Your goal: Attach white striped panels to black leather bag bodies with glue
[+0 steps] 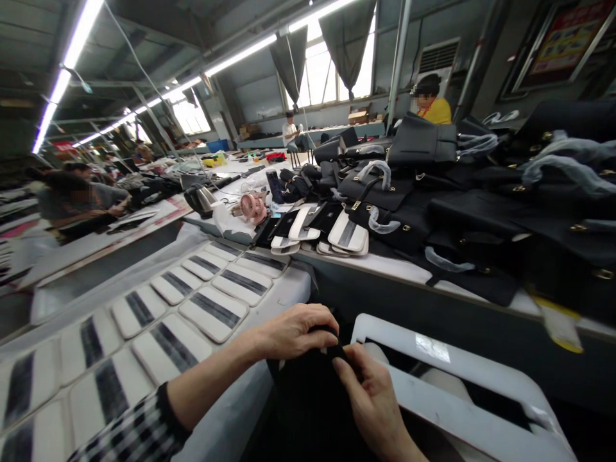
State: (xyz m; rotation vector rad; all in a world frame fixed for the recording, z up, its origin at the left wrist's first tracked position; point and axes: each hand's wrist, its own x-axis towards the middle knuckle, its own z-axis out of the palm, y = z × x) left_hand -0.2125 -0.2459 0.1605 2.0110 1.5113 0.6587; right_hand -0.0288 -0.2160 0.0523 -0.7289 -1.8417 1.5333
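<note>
Black fabric (308,391) hangs from both of my hands at the lower middle; its full shape is lost in the dark. My left hand (301,330) reaches in from the left, its fingers curled over the fabric's upper edge. Close beside it, my right hand (368,388) pinches the same edge between thumb and forefinger. A tiny pale spot shows between the two hands, too small to name. To the left, white panels with dark stripes (214,314) lie in rows on a covered table. A white plastic chair or stool back (447,366) stands just right of my right hand.
Black handbags (423,144) with wrapped handles are heaped on the long bench to the right. Stacked white pieces (344,234), a pink fan (253,206) and a metal kettle (199,200) stand along it. Other people work at the left (81,196) and behind the bags (436,106).
</note>
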